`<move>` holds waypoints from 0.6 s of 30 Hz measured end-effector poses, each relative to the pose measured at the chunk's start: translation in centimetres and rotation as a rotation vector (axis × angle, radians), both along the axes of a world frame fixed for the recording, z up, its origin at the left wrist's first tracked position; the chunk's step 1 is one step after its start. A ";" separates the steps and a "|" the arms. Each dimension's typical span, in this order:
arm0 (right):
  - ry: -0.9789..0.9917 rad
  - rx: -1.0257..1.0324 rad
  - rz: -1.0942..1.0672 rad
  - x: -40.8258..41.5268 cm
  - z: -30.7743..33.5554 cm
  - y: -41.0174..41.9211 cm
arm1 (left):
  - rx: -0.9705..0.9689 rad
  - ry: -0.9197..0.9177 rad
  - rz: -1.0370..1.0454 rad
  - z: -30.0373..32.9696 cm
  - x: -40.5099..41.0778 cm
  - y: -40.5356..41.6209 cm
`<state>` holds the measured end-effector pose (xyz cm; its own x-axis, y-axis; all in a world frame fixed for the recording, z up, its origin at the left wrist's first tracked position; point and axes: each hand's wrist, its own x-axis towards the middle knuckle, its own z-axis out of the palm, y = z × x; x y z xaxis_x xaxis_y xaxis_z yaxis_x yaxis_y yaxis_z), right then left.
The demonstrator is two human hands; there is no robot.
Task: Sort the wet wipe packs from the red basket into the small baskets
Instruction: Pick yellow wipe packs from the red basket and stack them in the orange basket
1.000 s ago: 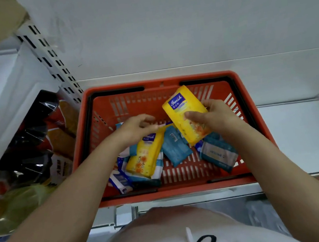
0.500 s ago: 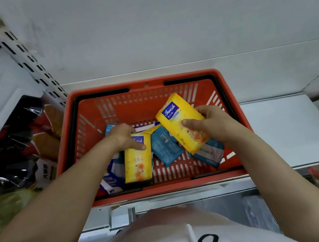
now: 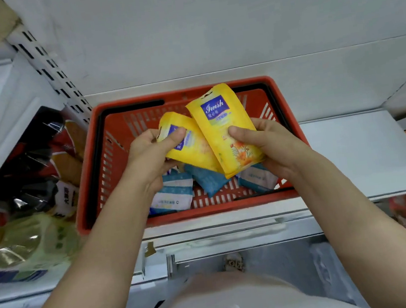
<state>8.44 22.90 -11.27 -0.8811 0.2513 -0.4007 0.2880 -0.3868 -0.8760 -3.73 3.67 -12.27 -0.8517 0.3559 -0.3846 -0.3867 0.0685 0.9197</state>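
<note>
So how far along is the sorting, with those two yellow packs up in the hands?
Nothing visibly sorted: no small baskets are in view. In hand: the left hand grips one yellow pack, the right hand grips the other yellow pack, both above the red basket. Left: a white-and-blue pack, a blue pack and a grey-blue pack lie in it.
</note>
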 end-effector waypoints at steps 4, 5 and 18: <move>0.051 -0.002 -0.076 3.9 1.8 -1.4 | 0.149 -0.063 0.005 1.4 3.1 0.8; 0.068 0.015 -0.105 5.1 2.2 -1.6 | 0.141 -0.054 -0.032 1.6 4.0 0.8; 0.010 0.160 -0.420 24.3 2.9 -1.4 | -0.291 0.507 -0.846 3.0 16.0 5.3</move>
<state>32.75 21.55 -8.35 -0.6928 0.6463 -0.3197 0.1262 -0.3278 -0.9363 12.26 8.93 -9.22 -0.4518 0.8654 -0.2167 0.3206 0.3841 0.8658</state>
